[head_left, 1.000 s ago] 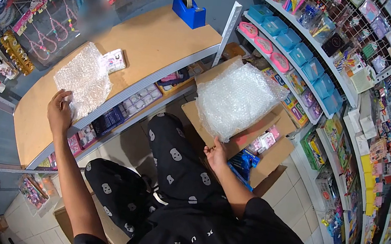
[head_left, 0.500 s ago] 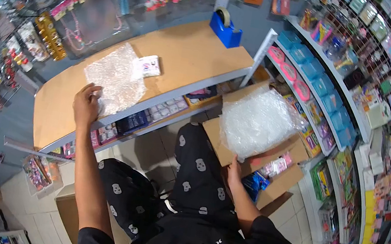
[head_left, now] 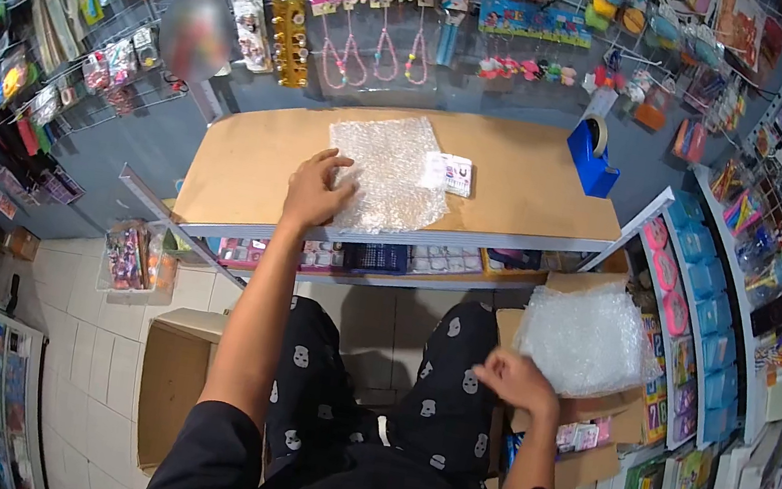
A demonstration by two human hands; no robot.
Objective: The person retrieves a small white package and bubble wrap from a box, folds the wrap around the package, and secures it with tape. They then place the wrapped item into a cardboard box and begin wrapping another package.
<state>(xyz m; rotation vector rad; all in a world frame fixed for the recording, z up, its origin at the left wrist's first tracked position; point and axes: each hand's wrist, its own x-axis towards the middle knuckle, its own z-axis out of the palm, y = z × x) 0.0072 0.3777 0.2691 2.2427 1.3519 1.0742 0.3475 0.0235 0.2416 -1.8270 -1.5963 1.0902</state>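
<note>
My left hand (head_left: 318, 189) rests at the left edge of a sheet of bubble wrap (head_left: 390, 169), its fingers apart and bent over the edge. The sheet lies flat on the wooden tabletop (head_left: 519, 198). A small white packet with printed figures (head_left: 459, 178) sits on the sheet's right edge. My right hand (head_left: 518, 381) is in the air over my right thigh, holding nothing, with its fingers loosely bent. Just beyond it, a bundle of clear bubble wrap (head_left: 585, 336) lies on the open cardboard box (head_left: 595, 467) at my right.
A blue tape dispenser (head_left: 593, 158) stands at the table's back right. Under the tabletop runs a shelf of small packaged goods (head_left: 444, 261). An open carton (head_left: 171, 394) sits on the floor at my left, near a clear bin (head_left: 138, 259). Stocked shelves (head_left: 702, 261) line the right side.
My right hand has come away from the box and bubble wrap bundle, toward my body. My left hand stays at the sheet's edge. The view has turned left.
</note>
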